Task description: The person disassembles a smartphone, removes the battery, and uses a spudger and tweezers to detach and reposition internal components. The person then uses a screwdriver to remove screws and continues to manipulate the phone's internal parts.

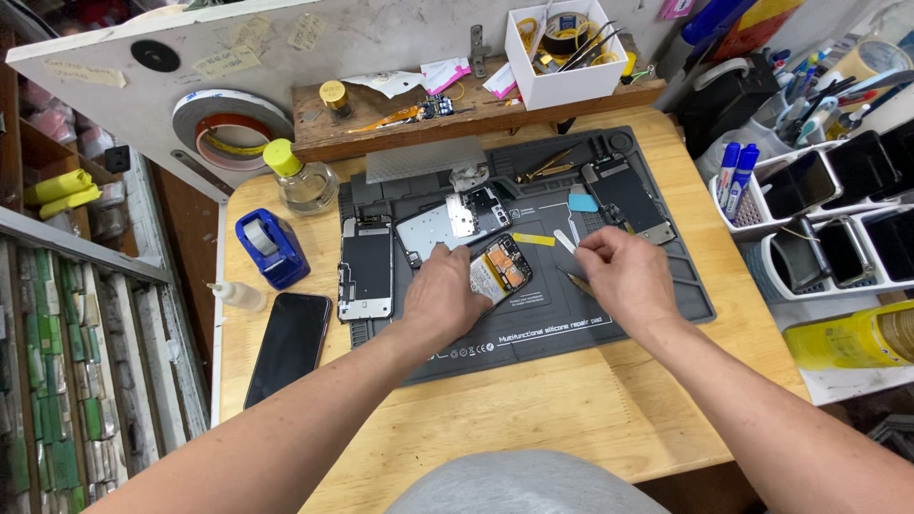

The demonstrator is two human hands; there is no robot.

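My left hand (443, 295) presses down on an opened phone (500, 269) lying on the dark grey repair mat (609, 314); orange and yellow parts show inside it. My right hand (624, 271) sits just right of the phone, pinching a thin white pry tool (565, 242), with a slim wooden-handled tool (575, 282) under its fingers. A yellow strip (534, 239) lies on the mat just above the phone.
On the mat lie a phone frame (366, 269), a silver back plate (447, 221) and another dismantled phone (628, 198). Left of the mat are a black phone (288, 345), a blue tape dispenser (271, 247) and a yellow-capped bottle (303, 179). Racks of phones (838, 209) stand right.
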